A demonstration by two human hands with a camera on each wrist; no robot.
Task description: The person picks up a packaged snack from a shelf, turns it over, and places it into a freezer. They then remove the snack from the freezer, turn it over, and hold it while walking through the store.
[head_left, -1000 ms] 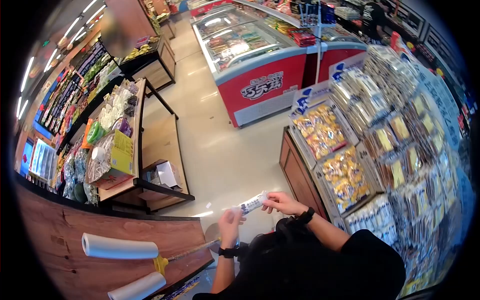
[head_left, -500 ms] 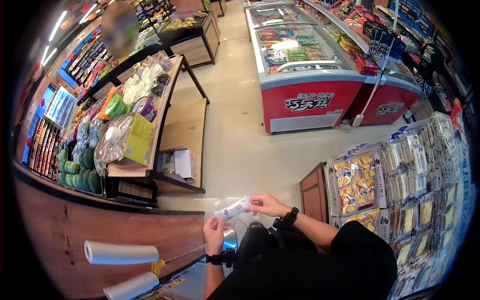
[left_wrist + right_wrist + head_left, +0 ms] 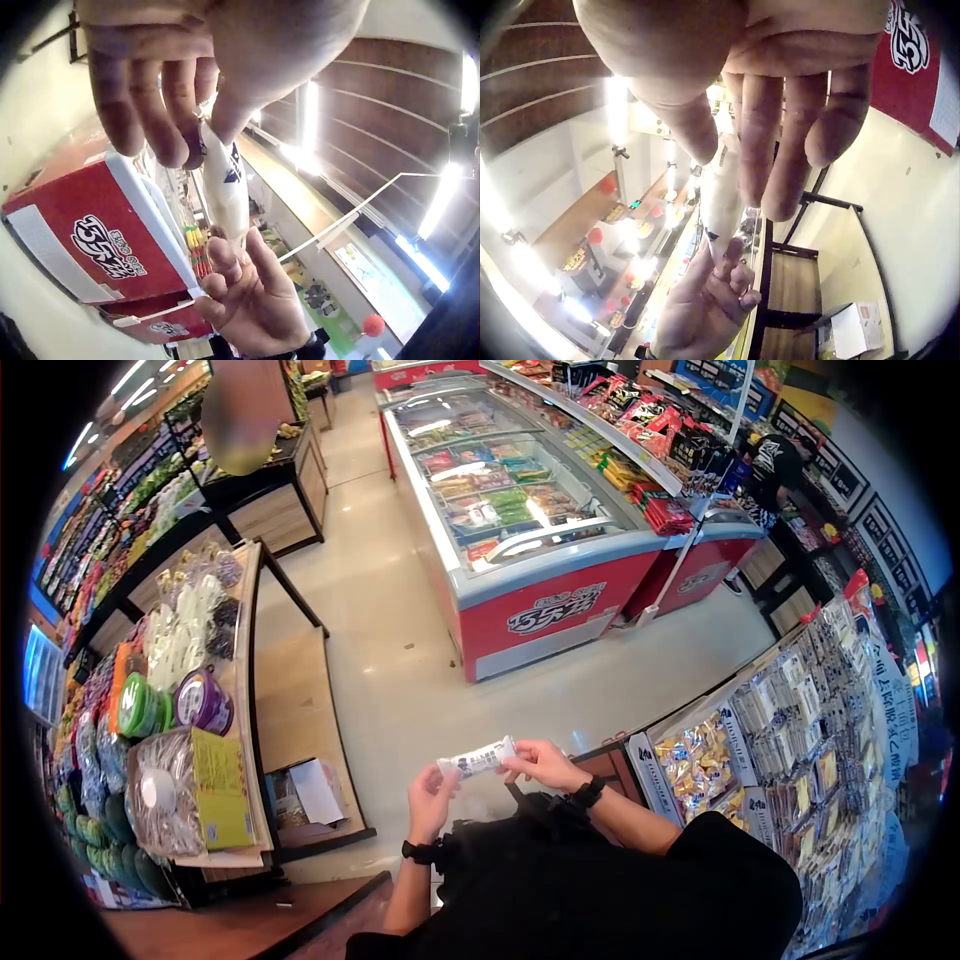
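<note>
A small white wrapped snack bar (image 3: 477, 758) with dark blue print is stretched between my two hands in the head view. My left hand (image 3: 430, 800) pinches its left end between thumb and fingers. At the other end my right hand (image 3: 548, 765) pinches the wrapper the same way. In the left wrist view the white wrapper (image 3: 225, 184) runs from the left thumb down to the right hand (image 3: 259, 307). The right wrist view has the left hand (image 3: 705, 315) at the wrapper's lower end.
Ahead stands a red chest freezer (image 3: 540, 610) with a glass top. A wooden shelf (image 3: 290, 690) with produce is on the left, a brown counter (image 3: 240, 920) below it. Racks of packaged snacks (image 3: 800, 740) fill the right side. A person (image 3: 775, 470) stands beyond the freezer.
The view has shifted forward: the freezer and left shelf look nearer, and the white plastic rolls have left the frame. Both hands keep hold of the snack bar, now more level than half a second ago.
</note>
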